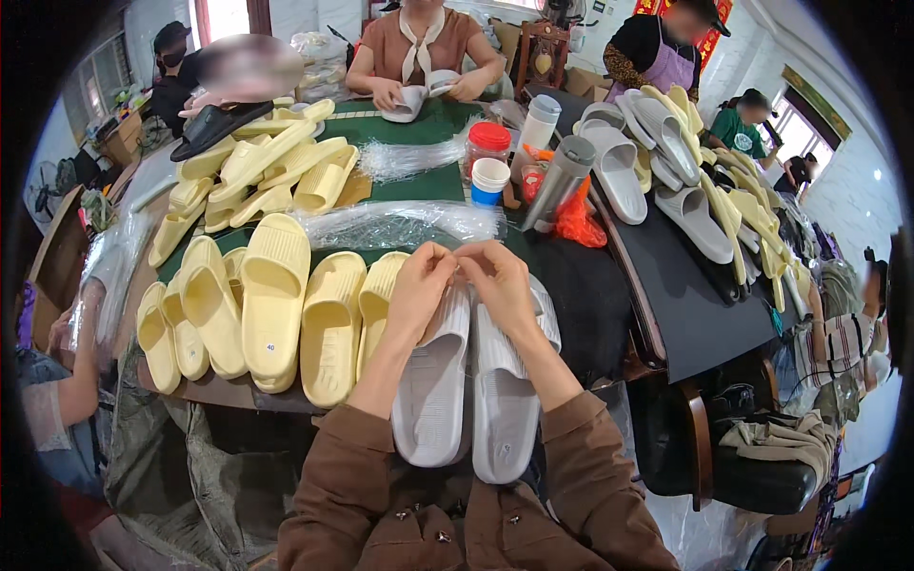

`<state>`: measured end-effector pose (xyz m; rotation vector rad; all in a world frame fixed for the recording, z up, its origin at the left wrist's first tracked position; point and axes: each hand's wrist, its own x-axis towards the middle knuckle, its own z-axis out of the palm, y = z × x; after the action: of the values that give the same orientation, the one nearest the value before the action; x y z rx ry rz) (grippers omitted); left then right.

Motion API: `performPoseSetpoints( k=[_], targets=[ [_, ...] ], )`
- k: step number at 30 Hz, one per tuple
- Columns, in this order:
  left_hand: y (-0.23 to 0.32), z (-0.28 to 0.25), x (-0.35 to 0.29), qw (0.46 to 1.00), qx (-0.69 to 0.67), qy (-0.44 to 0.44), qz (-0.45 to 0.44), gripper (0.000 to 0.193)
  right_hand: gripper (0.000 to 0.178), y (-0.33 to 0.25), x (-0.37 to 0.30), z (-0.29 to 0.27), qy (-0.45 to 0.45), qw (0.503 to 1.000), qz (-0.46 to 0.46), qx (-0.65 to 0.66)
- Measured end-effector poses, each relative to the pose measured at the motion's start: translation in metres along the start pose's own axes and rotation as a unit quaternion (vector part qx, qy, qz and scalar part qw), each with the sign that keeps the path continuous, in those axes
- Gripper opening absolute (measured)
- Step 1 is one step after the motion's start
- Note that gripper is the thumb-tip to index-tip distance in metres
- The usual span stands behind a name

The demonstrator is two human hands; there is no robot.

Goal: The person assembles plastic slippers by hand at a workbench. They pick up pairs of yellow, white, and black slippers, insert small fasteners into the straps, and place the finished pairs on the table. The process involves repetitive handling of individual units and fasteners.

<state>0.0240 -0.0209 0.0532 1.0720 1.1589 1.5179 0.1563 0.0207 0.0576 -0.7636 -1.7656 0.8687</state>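
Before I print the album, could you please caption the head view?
Left hand and right hand held close together over two grey slippers, yellow slippers lined up to the left.

Beneath left hand and right hand, a pair of grey ribbed slide sandals. Left of the pair, along the near edge of a green-topped table, a row of pale yellow ribbed slides. Behind the row, a heap of yellow slides, with a black slide on top. Behind the pair, a bundle of clear plastic film; near its right end, a white-and-blue cup before a red-lidded jar. Farther right, a black-topped table under a heap of grey and yellow slides.
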Motion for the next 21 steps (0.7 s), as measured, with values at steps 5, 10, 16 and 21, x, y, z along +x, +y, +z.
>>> performPoseSetpoints(
  k=[5,10,16,21],
  targets=[
    [-0.003,0.001,-0.001,1.000,0.026,0.007,0.016,0.008,0.008,-0.004,-0.001,0.001,0.022,0.998,-0.021,-0.047],
    [-0.004,0.004,-0.001,0.995,0.052,0.049,0.068,0.012,0.009,-0.006,-0.001,0.002,0.025,0.995,-0.062,-0.070],
    [-0.003,0.006,-0.005,0.961,0.192,0.107,0.170,0.008,0.009,-0.005,-0.003,0.003,0.024,0.993,-0.056,-0.098],
    [-0.008,0.009,-0.003,0.962,0.168,0.115,0.181,0.005,0.011,-0.008,-0.002,0.003,0.020,0.991,-0.068,-0.116]
  ],
)
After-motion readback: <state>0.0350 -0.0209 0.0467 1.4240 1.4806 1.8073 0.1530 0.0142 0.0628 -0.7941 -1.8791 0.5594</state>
